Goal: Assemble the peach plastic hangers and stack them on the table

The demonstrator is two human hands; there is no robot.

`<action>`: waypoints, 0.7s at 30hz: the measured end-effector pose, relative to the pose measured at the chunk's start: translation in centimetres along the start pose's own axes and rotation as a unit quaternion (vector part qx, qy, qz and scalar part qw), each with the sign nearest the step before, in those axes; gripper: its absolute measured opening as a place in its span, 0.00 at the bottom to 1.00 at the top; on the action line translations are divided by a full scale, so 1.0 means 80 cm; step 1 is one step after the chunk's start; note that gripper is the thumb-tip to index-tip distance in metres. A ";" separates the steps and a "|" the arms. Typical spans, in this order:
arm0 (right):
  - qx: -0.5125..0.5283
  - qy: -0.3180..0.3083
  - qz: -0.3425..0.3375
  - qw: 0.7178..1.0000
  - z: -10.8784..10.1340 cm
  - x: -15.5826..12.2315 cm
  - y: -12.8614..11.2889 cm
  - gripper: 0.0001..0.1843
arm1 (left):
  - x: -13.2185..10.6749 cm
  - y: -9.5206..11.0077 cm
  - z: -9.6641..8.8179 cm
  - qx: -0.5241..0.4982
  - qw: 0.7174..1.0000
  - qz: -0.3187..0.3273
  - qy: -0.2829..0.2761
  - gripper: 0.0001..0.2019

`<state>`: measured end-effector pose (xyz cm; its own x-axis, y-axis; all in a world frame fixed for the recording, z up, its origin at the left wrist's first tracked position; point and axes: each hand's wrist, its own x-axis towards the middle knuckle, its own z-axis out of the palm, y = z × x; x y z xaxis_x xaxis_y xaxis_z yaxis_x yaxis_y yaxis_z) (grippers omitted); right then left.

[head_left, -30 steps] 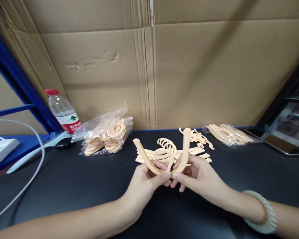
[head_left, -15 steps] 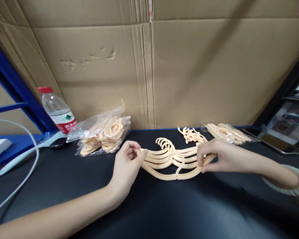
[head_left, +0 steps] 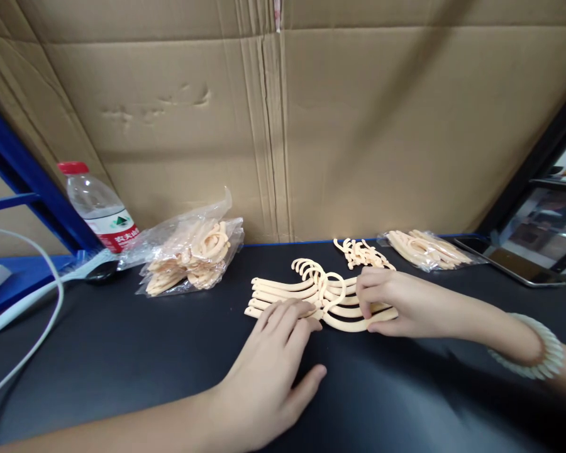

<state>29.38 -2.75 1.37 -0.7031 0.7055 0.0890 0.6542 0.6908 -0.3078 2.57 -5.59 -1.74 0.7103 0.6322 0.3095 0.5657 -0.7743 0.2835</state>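
Seemingly a workshop: black worktop (head_left: 122, 365), blue frame (head_left: 16, 163), cardboard backing (head_left: 382, 126), grouped hangers (head_left: 283, 296).

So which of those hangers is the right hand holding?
The front hanger, the one nearest the person: the right hand pinches its right side. Its hook also reaches farther right than the hooks of the other hangers.

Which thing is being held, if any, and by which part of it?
The right hand pinches the nearest clothes hanger by its right arm, towards the end. The left hand, thumb spread, lies over its left side with no visible grip.
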 end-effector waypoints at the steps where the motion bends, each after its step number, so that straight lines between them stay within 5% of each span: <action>1: -0.003 0.000 0.001 1.000 0.001 0.000 -0.001 0.05 | -0.002 0.001 0.001 0.012 1.000 0.002 -0.021 0.20; 5: -0.016 0.001 0.011 1.000 0.001 -0.001 -0.004 0.04 | -0.010 -0.003 0.009 0.047 0.995 -0.006 -0.087 0.32; 12: -0.080 0.027 0.060 0.995 0.001 -0.003 -0.016 0.07 | -0.013 -0.012 0.018 0.070 0.991 -0.005 -0.113 0.37; 16: -0.087 0.107 0.101 0.985 0.019 0.003 -0.025 0.06 | -0.010 -0.013 0.015 0.081 0.989 -0.015 -0.121 0.37; 21: -0.140 0.107 0.119 0.977 0.060 0.012 -0.021 0.38 | -0.001 -0.022 0.010 0.098 0.988 -0.031 -0.113 0.38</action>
<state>26.27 -3.98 -2.56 -0.4675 0.8472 0.2523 0.8633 0.4990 -0.0758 1.85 -4.32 -3.00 0.7347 0.6737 0.0801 0.6655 -0.7386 0.1082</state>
